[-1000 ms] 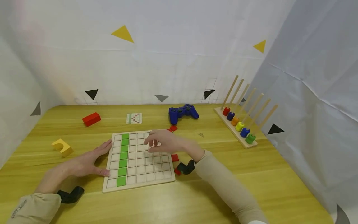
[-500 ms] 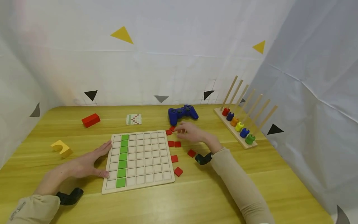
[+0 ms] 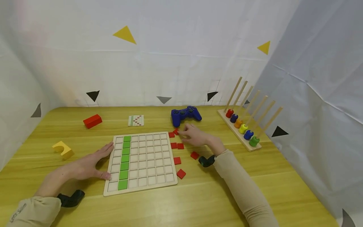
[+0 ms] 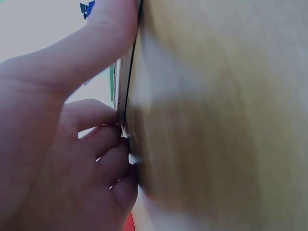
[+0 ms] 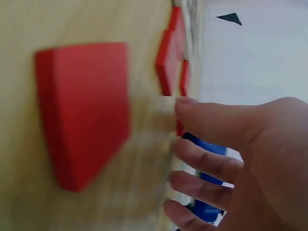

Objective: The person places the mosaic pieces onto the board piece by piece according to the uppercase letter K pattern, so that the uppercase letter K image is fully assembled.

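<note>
A wooden grid board [image 3: 147, 188] lies on the table, with a column of green square tiles [image 3: 124, 158] near its left side. My left hand [image 3: 88, 164] rests along the board's left edge, thumb near the lower corner and fingers higher up; the left wrist view has its fingertips [image 4: 108, 113] against that edge. Past the board's upper right corner, my right hand [image 3: 195, 135] reaches down, its fingertips right at a small red square tile [image 3: 175, 131]. In the right wrist view the thumb [image 5: 207, 113] and fingers stand apart. Another red tile [image 5: 91, 106] looms close to that camera.
Several red tiles [image 3: 177, 160] lie along the board's right side. Behind are a blue game controller [image 3: 185, 115], a pattern card [image 3: 136, 120] and a red block [image 3: 92, 121]. A yellow arch block [image 3: 63, 150] sits left, a peg stand with colored beads [image 3: 241, 129] right.
My right hand has moved from over the board rightward to the red tiles behind its upper right corner, uncovering the grid cells. My left hand has stayed at the board's left edge.
</note>
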{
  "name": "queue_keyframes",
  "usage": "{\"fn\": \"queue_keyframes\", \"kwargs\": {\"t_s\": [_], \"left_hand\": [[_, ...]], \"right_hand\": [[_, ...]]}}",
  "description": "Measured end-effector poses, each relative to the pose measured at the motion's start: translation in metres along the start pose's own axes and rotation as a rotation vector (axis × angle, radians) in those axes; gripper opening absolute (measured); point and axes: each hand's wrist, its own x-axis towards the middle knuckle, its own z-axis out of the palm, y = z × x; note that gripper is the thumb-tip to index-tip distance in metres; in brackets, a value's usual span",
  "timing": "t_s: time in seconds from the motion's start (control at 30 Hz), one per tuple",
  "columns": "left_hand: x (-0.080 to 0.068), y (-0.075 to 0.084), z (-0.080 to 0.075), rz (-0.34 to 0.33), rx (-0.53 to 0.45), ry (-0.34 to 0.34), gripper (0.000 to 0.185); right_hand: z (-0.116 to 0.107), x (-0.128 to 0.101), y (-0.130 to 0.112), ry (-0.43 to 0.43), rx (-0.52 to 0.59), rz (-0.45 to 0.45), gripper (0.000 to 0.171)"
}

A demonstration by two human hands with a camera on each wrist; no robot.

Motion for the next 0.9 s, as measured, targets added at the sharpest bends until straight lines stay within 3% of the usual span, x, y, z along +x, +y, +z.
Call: {"fn": "queue_keyframes", "kwargs": {"t_s": [0.23,0.4,0.9], "left_hand": [[-0.0004,0.0012,0.0002,-0.005,-0.008,-0.004,0.116],[-0.0010,0.0021,-0.0003,-0.001,-0.015,-0.004,0.116],[-0.0010,0.0017,-0.0007,-0.007,-0.005,-0.003,0.115]], "right_hand": [[-0.0053,0.0013,0.0014,0.007,0.137,0.016,0.038],[-0.0004,0.0047,0.0055,0.023,0.062,0.004,0.048],[0.0017,0.0072,0.0062,0.041,0.013,0.007,0.042]]}}
